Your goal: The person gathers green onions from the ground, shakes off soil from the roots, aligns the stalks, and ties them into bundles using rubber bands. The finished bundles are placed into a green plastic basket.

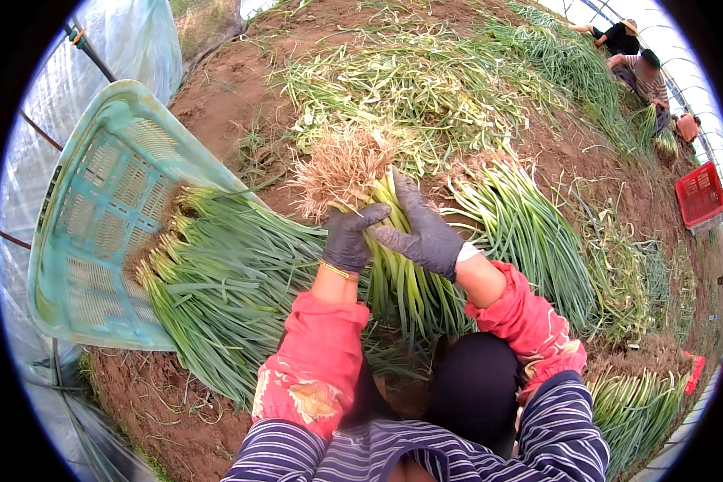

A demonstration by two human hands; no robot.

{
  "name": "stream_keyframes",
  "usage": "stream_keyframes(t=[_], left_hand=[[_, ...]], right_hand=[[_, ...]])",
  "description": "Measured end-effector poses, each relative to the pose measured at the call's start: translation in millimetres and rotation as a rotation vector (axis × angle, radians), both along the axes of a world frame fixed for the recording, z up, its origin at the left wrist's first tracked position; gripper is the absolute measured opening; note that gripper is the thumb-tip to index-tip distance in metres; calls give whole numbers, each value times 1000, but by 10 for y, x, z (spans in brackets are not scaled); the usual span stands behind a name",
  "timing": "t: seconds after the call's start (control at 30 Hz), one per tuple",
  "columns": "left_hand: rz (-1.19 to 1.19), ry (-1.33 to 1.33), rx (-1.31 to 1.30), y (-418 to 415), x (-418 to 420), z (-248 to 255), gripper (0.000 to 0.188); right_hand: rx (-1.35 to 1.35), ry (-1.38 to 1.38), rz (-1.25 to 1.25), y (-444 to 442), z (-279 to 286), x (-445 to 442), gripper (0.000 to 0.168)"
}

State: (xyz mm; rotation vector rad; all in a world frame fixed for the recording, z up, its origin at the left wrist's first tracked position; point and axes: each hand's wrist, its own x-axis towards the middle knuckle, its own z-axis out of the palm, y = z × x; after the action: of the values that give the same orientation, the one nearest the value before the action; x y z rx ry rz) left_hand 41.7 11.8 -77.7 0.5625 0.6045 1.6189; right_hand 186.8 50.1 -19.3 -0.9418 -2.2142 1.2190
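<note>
Both my hands, in dark gloves, are around one bunch of green onions (391, 253) held before my knees. My left hand (350, 238) grips its left side just below the dry, tan roots (343, 165). On the right side, my right hand (422, 232) closes over the pale stems, its thumb reaching toward the left hand. The green leaves hang down toward my lap. To the right, another pile of green onions (518, 229) lies on the soil with its roots facing away from me. More green onions (229, 259) lie in the turquoise plastic basket (111, 199) at my left, their leaves spilling out.
Stripped leaves (397, 84) litter the soil ahead. Several people (647, 78) sit at the far right beside a long row of green onions (584, 78). A red crate (699, 194) stands near them. Another onion pile (635, 403) lies at lower right. Plastic sheeting (126, 42) walls the left side.
</note>
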Motion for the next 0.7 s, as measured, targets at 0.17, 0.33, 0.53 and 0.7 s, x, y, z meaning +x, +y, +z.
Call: stream_keyframes(t=[0.17,0.33,0.53,0.7], left_hand=[[-118,-111,-158,38,46,125,40],[23,84,-98,-47,21,286,39],[-47,-148,26,-41,-292,631,53],[368,182,406,-232,-779,1830,40]], right_hand=[[-62,-215,-28,-32,-49,-35,129],[171,-551,-9,-128,335,-103,131],[440,-506,81,-93,853,-421,130],[737,-154,183,-124,1792,-942,127]])
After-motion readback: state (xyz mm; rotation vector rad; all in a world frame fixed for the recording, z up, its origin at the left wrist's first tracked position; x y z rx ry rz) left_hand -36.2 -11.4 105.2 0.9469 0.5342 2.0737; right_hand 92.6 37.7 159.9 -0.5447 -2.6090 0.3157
